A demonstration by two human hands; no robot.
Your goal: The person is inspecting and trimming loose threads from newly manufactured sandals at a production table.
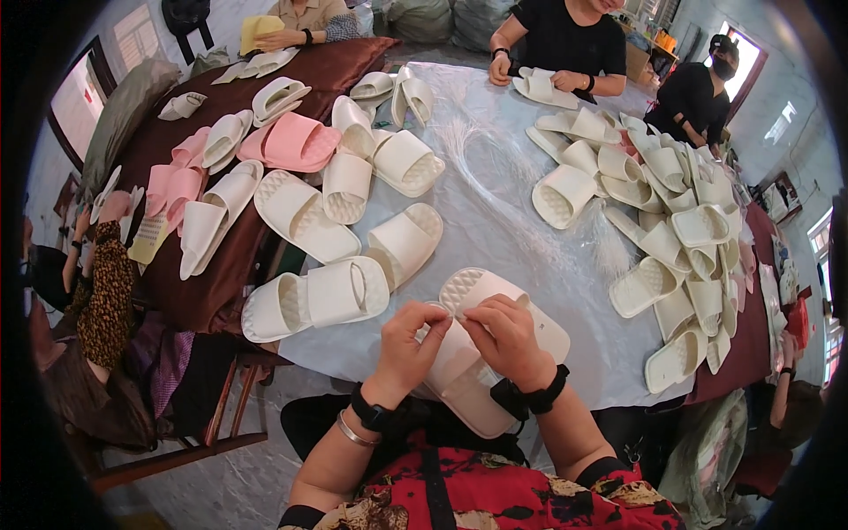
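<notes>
A pair of cream slide slippers lies at the table's near edge, right under my hands. My left hand is closed in a pinch over the slippers. Close beside it my right hand pinches too, with the fingertips of both hands nearly meeting. Whatever thin thing they hold between them is too small to make out. My hands partly cover the slippers' straps. On the left, another cream pair rests near my left hand. A bundle of clear thin plastic strands is spread over the middle of the table.
A large heap of cream slippers covers the table's right side. More cream slippers and a pink one lie at the left, partly on a brown cloth. Across the table a person handles a slipper; other people sit around.
</notes>
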